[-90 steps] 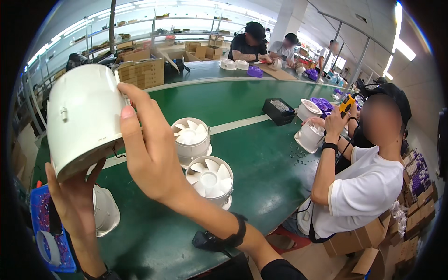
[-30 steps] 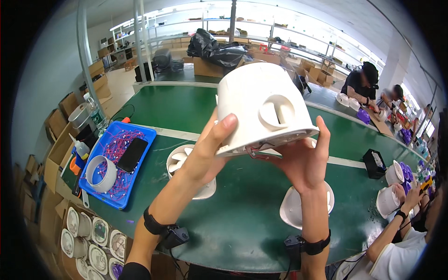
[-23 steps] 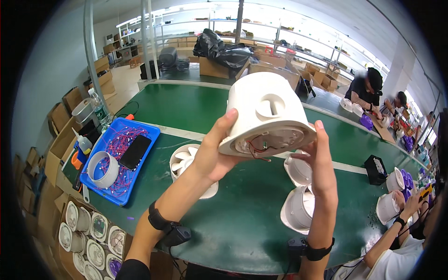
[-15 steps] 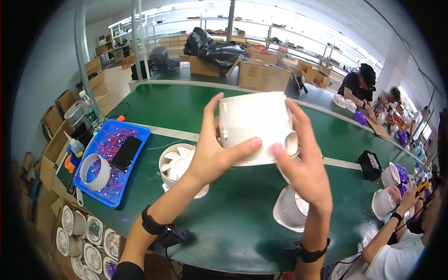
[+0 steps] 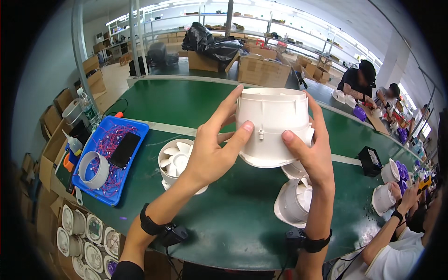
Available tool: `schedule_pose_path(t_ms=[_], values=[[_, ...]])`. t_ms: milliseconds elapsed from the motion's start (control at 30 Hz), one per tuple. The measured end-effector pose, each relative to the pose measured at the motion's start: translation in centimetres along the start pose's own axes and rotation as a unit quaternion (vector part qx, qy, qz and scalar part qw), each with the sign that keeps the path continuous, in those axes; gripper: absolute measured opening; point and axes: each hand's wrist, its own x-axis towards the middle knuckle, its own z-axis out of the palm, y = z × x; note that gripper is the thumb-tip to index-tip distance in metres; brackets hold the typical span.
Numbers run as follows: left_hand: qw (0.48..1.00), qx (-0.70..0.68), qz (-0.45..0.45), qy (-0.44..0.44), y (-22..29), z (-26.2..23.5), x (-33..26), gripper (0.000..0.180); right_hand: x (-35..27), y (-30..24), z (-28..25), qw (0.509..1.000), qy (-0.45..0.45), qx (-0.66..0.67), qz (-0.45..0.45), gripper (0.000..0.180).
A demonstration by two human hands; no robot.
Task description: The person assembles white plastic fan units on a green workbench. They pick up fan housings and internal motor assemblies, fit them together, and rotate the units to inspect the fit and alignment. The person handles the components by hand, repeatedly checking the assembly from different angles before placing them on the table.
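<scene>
Between both hands I hold a white round plastic fan housing (image 5: pixel 275 126) above the green bench, its wide flange downward. My left hand (image 5: pixel 217 140) grips its left side, the thumb pressed on the front wall. My right hand (image 5: pixel 312 149) grips the other side in the same way, thumb on the front. Below and left of the held piece stands a white fan unit (image 5: pixel 176 161) with its blades showing. Another fan unit (image 5: pixel 294 200) lies tilted near my right forearm. Behind it, partly covered by my right hand, is a further white piece (image 5: pixel 293 170).
A blue tray (image 5: pixel 140 154) at left carries pink wires, a black phone (image 5: pixel 123 150) and a white ring (image 5: pixel 94 170). A carton of white housings (image 5: pixel 93 233) sits lower left. At right are a black box (image 5: pixel 369 161) and a co-worker's arm (image 5: pixel 387 233).
The fan housing has turned in my hands, so its side spout has swung right and mostly out of sight. It has also shifted slightly to the right.
</scene>
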Motion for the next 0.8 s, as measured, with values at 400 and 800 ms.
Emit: schedule_pose_path(t_ms=[400,800], values=[[1.000,-0.028,-0.005,0.000,0.61,0.43,-0.22,0.074,-0.04,-0.27,0.01,1.000,0.000,0.005,-0.006,0.092],[0.999,-0.026,0.014,0.012,0.87,0.57,-0.24,0.074,-0.05,-0.23,-0.06,1.000,-0.007,0.013,-0.024,0.093]])
